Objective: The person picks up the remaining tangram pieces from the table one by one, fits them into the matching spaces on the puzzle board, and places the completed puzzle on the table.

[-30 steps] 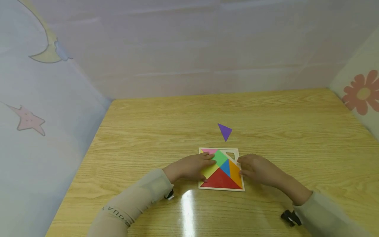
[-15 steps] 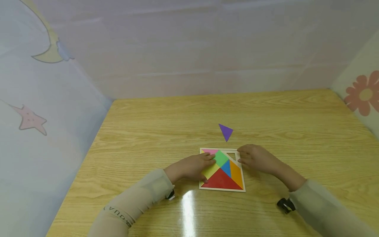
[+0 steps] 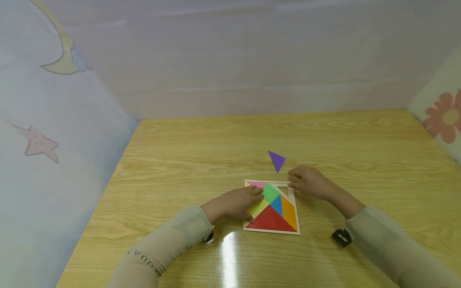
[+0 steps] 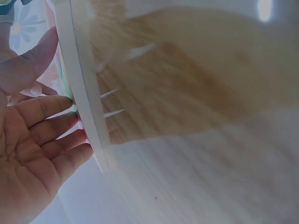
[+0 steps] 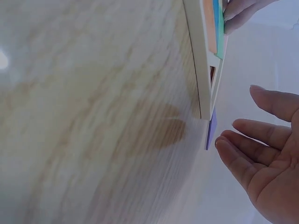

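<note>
A tangram puzzle in a square pale wooden frame (image 3: 272,231) lies on the table, with red, orange, blue, green, yellow and pink pieces set in it. At its far right corner is a bare triangular slot (image 3: 283,191). My left hand (image 3: 240,203) rests on the puzzle's left side, fingers spread over the yellow and green pieces; the left wrist view shows its fingertips (image 4: 71,101) at the frame's edge. Just beyond the frame lies a loose purple triangle (image 3: 277,161). My right hand (image 3: 311,184) hovers by the far right corner, fingers loosely bent, holding nothing, close to that triangle.
The wood-grain table (image 3: 173,160) carries a bright light reflection near the front. A pale backdrop wall (image 3: 230,60) stands behind it, and side walls with a printed star (image 3: 39,143) and flower (image 3: 448,117) flank it.
My right hand has moved away from me along the frame's right edge, past the corner and nearer the purple triangle. My left hand stays on the puzzle; the view has shifted slightly.
</note>
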`<state>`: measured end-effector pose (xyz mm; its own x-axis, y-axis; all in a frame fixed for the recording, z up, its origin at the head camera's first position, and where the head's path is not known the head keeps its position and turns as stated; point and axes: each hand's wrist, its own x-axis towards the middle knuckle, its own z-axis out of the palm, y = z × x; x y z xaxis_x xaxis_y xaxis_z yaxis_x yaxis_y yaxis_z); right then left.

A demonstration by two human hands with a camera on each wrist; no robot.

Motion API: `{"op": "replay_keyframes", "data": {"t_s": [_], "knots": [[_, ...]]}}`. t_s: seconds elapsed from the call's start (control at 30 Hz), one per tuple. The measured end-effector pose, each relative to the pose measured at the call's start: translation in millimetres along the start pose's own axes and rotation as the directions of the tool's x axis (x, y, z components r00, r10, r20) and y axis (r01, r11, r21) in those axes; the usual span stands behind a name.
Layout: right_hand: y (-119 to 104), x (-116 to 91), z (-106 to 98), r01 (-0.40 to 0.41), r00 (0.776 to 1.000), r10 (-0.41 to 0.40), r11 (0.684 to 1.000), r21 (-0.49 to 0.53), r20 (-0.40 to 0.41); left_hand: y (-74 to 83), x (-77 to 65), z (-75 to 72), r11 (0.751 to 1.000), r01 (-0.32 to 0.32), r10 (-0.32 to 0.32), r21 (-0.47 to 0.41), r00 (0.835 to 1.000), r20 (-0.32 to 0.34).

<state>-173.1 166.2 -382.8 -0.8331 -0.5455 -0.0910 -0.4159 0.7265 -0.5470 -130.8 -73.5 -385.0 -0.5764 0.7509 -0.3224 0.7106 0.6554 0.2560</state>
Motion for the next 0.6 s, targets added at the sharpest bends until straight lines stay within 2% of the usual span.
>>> {"op": "replay_keyframes", "data": {"t_s": [0.27, 0.47, 0.6], "knots": [[4.4, 10.9, -0.7, -0.034, 0.999, 0.033, 0.999, 0.019, 0.035, 0.9, 2.2, -0.2, 1.0, 0.01, -0.01, 0.007, 1.0, 0.008], [9.5, 20.3, -1.1, -0.013, 1.0, 0.013, 1.0, 0.01, 0.026, 0.8, 2.2, 0.6, 1.0, 0.024, -0.024, 0.0, 1.0, 0.009], [12.0, 26.0, -0.8, -0.033, 0.999, 0.033, 0.999, 0.008, 0.035, 1.5, 1.5, 0.9, 0.999, 0.031, -0.031, -0.008, 0.999, 0.009]]}}
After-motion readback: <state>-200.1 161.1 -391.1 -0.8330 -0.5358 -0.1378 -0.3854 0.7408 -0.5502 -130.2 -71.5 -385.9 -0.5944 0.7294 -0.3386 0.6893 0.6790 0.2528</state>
